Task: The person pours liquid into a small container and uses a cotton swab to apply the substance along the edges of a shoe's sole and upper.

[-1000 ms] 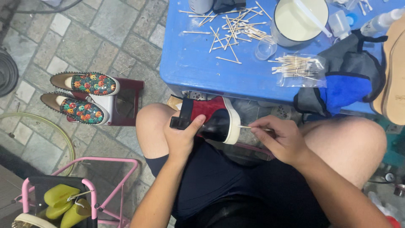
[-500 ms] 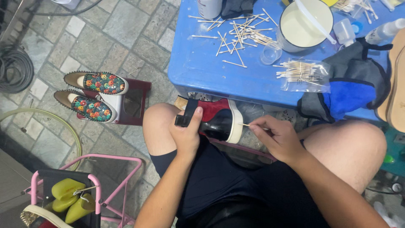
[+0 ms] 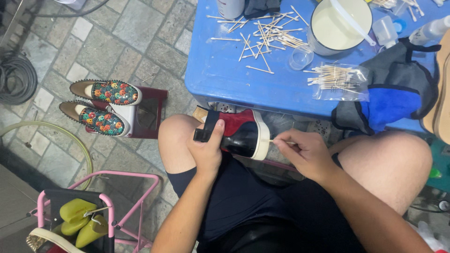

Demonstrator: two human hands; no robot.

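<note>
shoe held over the lap, stick at its sole edge

left hand (image 3: 206,152) closed around a black and red shoe (image 3: 236,136), thumb up on the red part, holding it sideways above the lap, between the knees and just below the desk (image 3: 220,75) edge. white sole rim turned toward the right hand (image 3: 304,152). right hand pinched shut on a thin stick (image 3: 281,142), tip touching the white rim.

on the blue desk: loose sticks (image 3: 262,37) scattered near the middle, a clear bag of sticks (image 3: 337,79) further right, a small clear cup (image 3: 300,58) between them, a white bowl (image 3: 337,23) of pale liquid with a strip lying across it, a blue and grey cloth (image 3: 393,98) draped over the right edge, a clear bottle (image 3: 429,30) at far right.

on the paved floor to the left: a pair of flowered shoes (image 3: 105,105) resting on a dark red box (image 3: 152,112), toes pointing right. coiled hose (image 3: 16,77) at far left. pink rack (image 3: 117,201) in the lower left, yellow-green shoe trees (image 3: 77,220) inside it.
</note>
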